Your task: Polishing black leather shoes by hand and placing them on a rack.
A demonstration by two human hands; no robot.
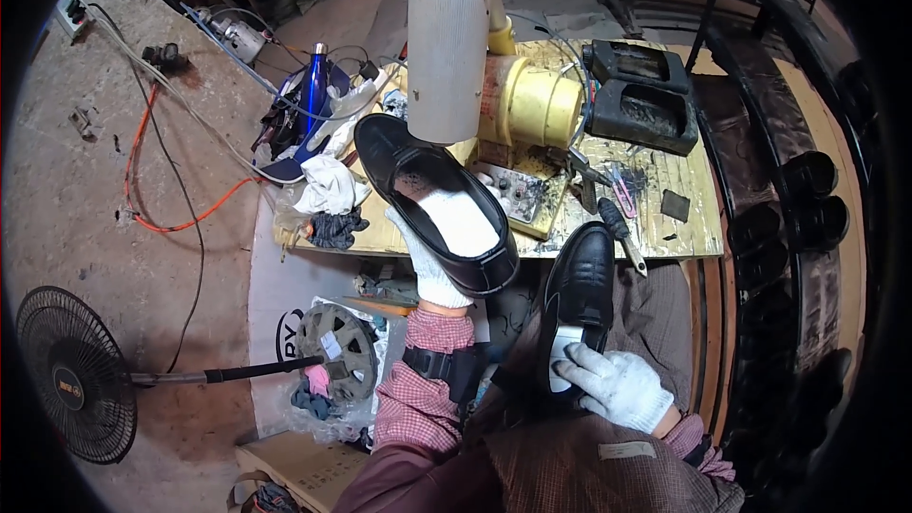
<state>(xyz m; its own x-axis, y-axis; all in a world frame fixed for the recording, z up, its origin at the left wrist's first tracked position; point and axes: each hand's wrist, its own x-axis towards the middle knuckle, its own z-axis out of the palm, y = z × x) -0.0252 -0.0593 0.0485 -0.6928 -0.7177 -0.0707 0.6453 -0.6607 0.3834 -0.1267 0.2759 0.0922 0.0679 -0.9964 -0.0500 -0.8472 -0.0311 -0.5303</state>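
Observation:
My left hand (432,271), in a white knit glove, holds a black leather shoe (380,147) from its far underside. That shoe is tilted with its opening facing me, and a white insole (461,218) shows inside. It sits just below the mouth of a grey-white metal cylinder (445,47). The left fingers are mostly hidden behind the shoe. Lower right, a second black shoe (581,271) points away from me over my lap. My right hand (622,389), gloved too, grips it at the heel, with fingers reaching onto its white insole.
A yellow blower (537,100), a control box (513,192), black open-framed blocks (646,114), a pink cutter (622,192) and a brush (622,237) crowd the wooden table (698,218). White cloth (330,188) lies left. A fan (76,375) stands at left, a shoe rack (807,275) at right.

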